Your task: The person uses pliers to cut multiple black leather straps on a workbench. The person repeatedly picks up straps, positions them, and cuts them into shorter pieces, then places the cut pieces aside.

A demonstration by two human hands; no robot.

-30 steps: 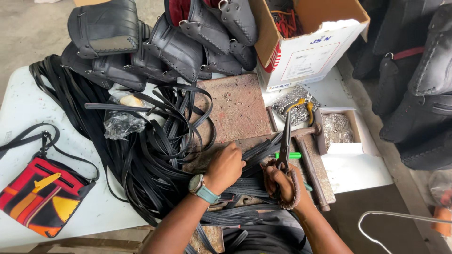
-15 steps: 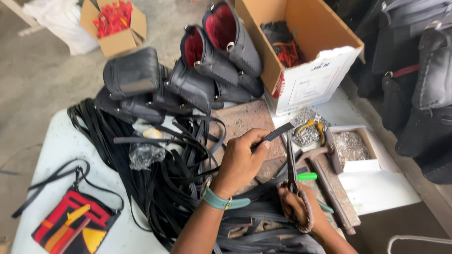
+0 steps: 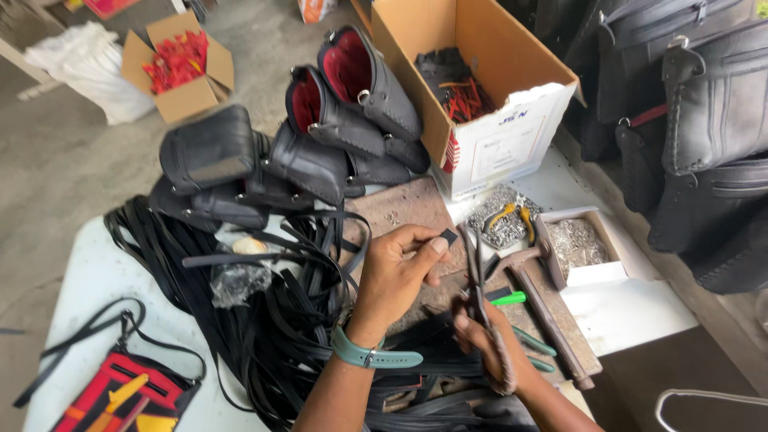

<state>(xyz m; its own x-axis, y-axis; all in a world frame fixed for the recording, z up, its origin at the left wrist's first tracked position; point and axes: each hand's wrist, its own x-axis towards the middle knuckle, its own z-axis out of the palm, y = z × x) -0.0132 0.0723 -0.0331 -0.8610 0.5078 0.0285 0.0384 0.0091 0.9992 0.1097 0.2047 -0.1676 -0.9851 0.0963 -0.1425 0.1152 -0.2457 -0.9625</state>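
Observation:
My left hand (image 3: 400, 276), with a teal watch at the wrist, pinches the end of a black strap (image 3: 445, 238) above the brown work board (image 3: 400, 208). My right hand (image 3: 490, 344) is closed on a pair of scissors (image 3: 474, 264) whose blades point up toward the strap end, a short gap away. A heap of black straps (image 3: 280, 320) lies on the white table (image 3: 96, 280) left of my left arm.
Black leather bags (image 3: 320, 152) are piled behind the board. A cardboard box (image 3: 488, 104) stands at the back right. A hammer (image 3: 544, 296), a green marker (image 3: 509, 298), pliers and small boxes of rivets (image 3: 580, 240) lie to the right. A red patterned pouch (image 3: 120, 396) sits bottom left.
My left hand has lifted off the straps and pulled the strap end up toward the scissors. The view has tilted up, showing more floor and boxes.

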